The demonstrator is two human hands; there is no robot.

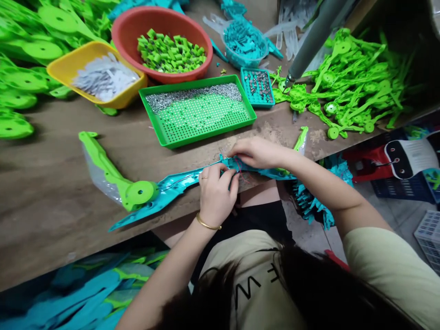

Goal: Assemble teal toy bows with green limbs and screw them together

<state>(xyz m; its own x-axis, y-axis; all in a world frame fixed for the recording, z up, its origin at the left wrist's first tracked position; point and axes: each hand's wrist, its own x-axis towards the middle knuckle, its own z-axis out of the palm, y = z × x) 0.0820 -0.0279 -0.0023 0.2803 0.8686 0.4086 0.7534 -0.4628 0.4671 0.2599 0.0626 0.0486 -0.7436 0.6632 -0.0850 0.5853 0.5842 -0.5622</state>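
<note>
A long blue plastic bow-shaped shell (pixel 182 182) lies along the table's front edge, its hollow side up with thin wires inside. A green arm with a round hub (pixel 142 195) sits on its left end; another green arm (pixel 301 137) shows at the right end. My left hand (pixel 217 188) is closed on the shell's middle, fingers curled over it. My right hand (pixel 257 152) has its fingers bent together at the shell's middle, beside thin red wires (pixel 239 166). What its fingertips pinch is hidden.
Behind stand a green tray (pixel 202 137) of screws, a small teal tray (pixel 269 101) of metal parts, a red bowl (pixel 120 34) and a yellow bin (pixel 62 68). A power screwdriver (pixel 305 50) hangs at right. Green parts (pixel 357 78) are piled behind.
</note>
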